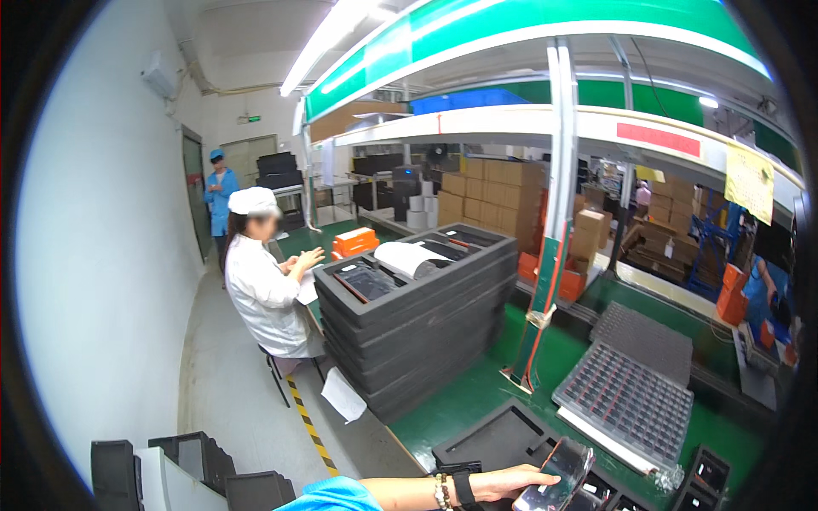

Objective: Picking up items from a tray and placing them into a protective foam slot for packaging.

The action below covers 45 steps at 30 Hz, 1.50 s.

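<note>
My left hand (509,482) reaches in from the lower edge, with a blue sleeve, a bead bracelet and a black wristband on the arm. It is closed on a smartphone-like device (569,464) with a dark, glossy face, the thumb lying on top. Next to it, on the green bench, is a black foam tray (486,439) with cut-out recesses. More dark devices (709,470) sit in black foam trays at the lower right, partly cut off by the edge. My right hand is not in view.
A tall stack of black foam trays (417,332) stands ahead on the bench. A celled tray (630,399) lies at right, beyond a metal post (552,255). Left, a person in white (264,289) sits at the bench; another in blue (220,196) stands farther off.
</note>
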{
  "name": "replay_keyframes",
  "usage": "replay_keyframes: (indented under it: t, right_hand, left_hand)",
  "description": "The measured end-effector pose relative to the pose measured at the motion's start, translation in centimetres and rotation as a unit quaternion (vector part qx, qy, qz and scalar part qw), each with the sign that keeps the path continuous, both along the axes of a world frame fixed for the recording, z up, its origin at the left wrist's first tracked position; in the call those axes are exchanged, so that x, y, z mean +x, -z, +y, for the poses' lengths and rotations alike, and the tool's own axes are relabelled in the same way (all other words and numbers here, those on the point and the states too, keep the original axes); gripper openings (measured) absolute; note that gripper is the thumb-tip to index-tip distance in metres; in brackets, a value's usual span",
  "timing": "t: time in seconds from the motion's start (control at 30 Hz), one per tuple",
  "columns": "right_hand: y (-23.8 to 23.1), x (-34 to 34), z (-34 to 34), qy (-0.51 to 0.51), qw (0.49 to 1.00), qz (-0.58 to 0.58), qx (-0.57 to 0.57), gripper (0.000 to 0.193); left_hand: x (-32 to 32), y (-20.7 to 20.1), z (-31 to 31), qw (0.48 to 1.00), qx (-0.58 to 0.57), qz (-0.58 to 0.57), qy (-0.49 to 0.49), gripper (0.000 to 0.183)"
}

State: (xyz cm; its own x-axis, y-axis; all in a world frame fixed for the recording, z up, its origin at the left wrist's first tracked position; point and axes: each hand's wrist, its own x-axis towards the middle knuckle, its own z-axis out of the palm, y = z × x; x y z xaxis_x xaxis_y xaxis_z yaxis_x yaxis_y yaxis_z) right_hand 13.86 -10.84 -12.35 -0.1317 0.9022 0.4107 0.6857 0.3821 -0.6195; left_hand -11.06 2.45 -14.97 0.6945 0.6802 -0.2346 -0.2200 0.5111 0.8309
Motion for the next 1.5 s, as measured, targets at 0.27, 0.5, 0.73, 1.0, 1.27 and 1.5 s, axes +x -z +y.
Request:
replay_keyframes:
  t: [0.27, 0.5, 0.73, 1.0, 1.27, 1.5]
  right_hand:
    - [-0.8, -0.2, 0.6, -0.005, 0.996, 0.083, -0.019, 0.021]
    - [1.6, 1.9, 0.8, 0.05, 0.914, 0.395, -0.076, 0.024]
    - [3.1, 2.4, 1.3, 0.121, 0.801, 0.586, -0.015, 0.011]
    - [3.0, 1.8, 0.1, 0.216, 0.714, 0.623, 0.236, 0.012]
    - [2.9, 2.1, 0.3, 0.217, 0.699, 0.643, 0.227, 0.012]
    - [4.9, 4.0, 1.0, 0.189, 0.6, 0.754, 0.187, 0.008]
  left_hand:
    - [2.6, -1.4, -0.8, 0.986, -0.146, 0.06, 0.047, 0.041]
    - [6.4, -1.9, 0.7, 0.986, -0.134, 0.096, 0.014, 0.035]
    - [8.5, -2.4, 0.1, 0.975, -0.087, 0.151, 0.14, 0.039]
    - [8.5, -0.6, -1.4, 0.987, -0.083, 0.108, 0.089, 0.044]
    - [14.1, -2.0, -1.9, 0.983, -0.111, 0.04, 0.139, 0.038]
    - [17.0, -1.8, -2.5, 0.989, -0.086, 0.059, 0.101, 0.041]
